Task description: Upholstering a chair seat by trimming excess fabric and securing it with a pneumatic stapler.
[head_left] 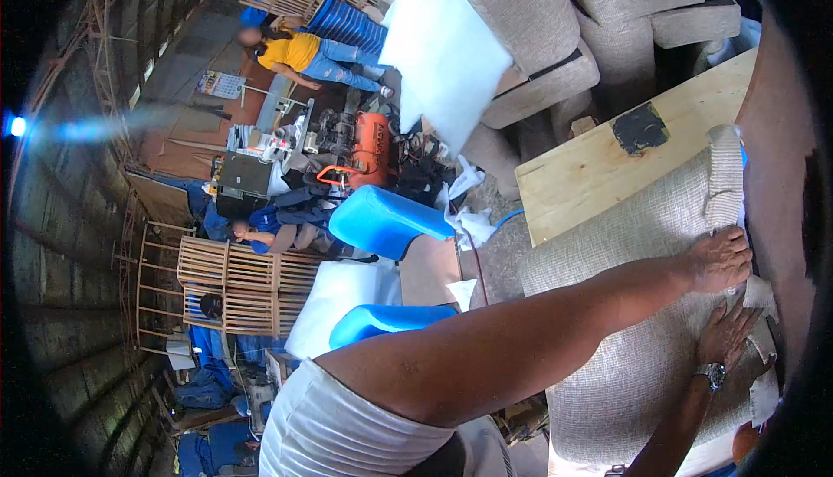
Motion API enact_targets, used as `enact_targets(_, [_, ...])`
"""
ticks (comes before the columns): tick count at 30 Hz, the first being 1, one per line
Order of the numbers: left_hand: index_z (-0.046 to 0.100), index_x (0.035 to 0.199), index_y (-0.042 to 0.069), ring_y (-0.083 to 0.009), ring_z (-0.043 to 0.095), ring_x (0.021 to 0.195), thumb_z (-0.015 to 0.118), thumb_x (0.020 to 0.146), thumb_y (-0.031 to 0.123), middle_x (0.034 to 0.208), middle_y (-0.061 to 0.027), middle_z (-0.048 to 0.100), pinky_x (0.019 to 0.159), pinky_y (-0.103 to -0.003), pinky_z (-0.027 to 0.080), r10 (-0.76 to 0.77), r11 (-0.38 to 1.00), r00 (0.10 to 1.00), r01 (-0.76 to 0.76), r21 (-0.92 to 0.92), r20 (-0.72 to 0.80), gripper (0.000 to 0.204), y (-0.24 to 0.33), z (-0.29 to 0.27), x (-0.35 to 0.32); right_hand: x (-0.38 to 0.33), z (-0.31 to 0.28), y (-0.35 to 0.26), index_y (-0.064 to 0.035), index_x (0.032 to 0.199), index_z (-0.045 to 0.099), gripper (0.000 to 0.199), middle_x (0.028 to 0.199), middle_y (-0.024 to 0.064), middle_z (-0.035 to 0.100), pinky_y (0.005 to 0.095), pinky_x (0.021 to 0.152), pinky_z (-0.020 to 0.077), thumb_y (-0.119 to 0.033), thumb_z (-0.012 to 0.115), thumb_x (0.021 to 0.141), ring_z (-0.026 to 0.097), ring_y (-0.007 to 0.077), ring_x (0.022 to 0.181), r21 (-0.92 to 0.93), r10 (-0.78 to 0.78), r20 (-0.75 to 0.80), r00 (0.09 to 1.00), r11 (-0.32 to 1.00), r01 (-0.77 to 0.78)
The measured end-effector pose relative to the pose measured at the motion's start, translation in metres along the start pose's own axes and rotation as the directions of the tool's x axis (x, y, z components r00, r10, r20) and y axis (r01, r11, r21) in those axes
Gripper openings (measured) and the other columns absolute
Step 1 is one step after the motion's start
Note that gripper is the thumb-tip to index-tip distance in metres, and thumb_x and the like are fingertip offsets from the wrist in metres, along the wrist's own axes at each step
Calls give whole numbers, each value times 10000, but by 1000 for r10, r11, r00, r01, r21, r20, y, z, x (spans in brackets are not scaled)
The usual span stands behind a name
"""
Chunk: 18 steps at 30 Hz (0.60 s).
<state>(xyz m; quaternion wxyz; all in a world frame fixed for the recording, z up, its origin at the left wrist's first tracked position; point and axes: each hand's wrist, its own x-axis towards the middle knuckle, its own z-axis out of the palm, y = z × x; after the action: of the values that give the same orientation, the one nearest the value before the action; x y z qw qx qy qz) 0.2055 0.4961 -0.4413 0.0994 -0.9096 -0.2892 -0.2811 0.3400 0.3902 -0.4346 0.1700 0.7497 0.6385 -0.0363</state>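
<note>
A sofa part covered in beige-grey woven upholstery fabric (625,347) lies at the lower right. At its right end a thick fold of the fabric (725,178) bunches up, and loose edges (764,382) curl farther down. My left hand (721,260), at the end of a white-sleeved arm crossing the view, is closed on the fabric beside that fold. Just below it, my right hand (727,336), with a metal watch on the wrist, lies rather flat on the cover, fingers stretched toward the edge. The left fingertips are partly hidden.
A plywood board (599,173) with a dark patch adjoins the sofa part. Grey sofas (521,17) and a white padding sheet (442,52) are beyond. Blue foam-like pieces (390,221), an orange compressor (371,147), wooden slat frames (247,282) and a person in yellow (295,50) are leftward.
</note>
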Motion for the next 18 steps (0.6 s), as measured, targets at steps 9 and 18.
enact_targets(9, [590,1225,35,-356,250,1479,640,830,434,1518,-178,403,1236,-540,113,244,970,938,-230,-83,247,564,19,-161,8,-35,-27,12,-120,1581,146,645,1638,42,181,558,1081,412,-355,385,1029,192,327,1496,-7,-2,-200,980,1000,1])
enact_targets(18, [390,1480,96,-387,51,1517,632,849,490,1629,-113,192,1197,-626,102,-132,976,873,197,-93,469,782,-45,-285,-121,-50,-90,-5,-133,1590,91,643,1656,61,127,577,1121,349,-327,359,1039,148,318,1512,112,103,5,995,988,-103])
